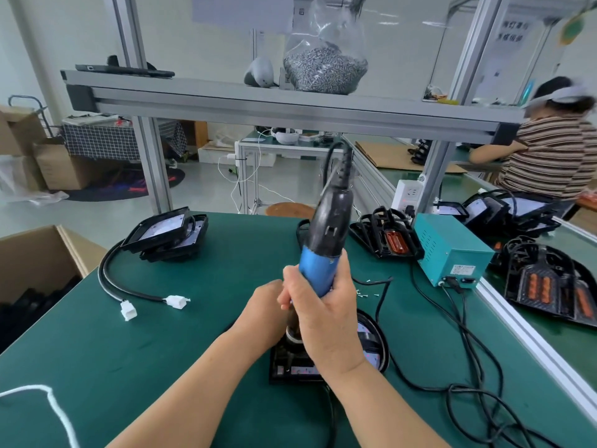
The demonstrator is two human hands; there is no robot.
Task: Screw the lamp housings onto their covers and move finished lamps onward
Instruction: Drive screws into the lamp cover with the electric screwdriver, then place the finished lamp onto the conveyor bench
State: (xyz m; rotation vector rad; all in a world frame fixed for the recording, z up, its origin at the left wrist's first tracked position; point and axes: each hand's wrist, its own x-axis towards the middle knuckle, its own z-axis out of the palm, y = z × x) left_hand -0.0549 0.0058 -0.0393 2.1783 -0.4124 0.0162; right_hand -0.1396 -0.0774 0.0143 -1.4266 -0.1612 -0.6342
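My right hand (323,315) grips the blue-and-black electric screwdriver (324,240), held upright with its tip down on a black lamp (368,354) lying on the green table. My left hand (263,315) sits just left of the driver's lower end, fingers curled near the bit; what it pinches is hidden. A few loose screws (363,292) lie right of my hands. Two stacked lamps (168,234) with black cables and white connectors (176,301) rest at the back left.
A teal power supply box (452,250) stands at the right with black cords trailing forward. Lamp housings (386,236) wait behind it. An open cardboard box (38,253) is at the left. A bag of screws (324,71) sits on the shelf. Another person (546,150) works at the right.
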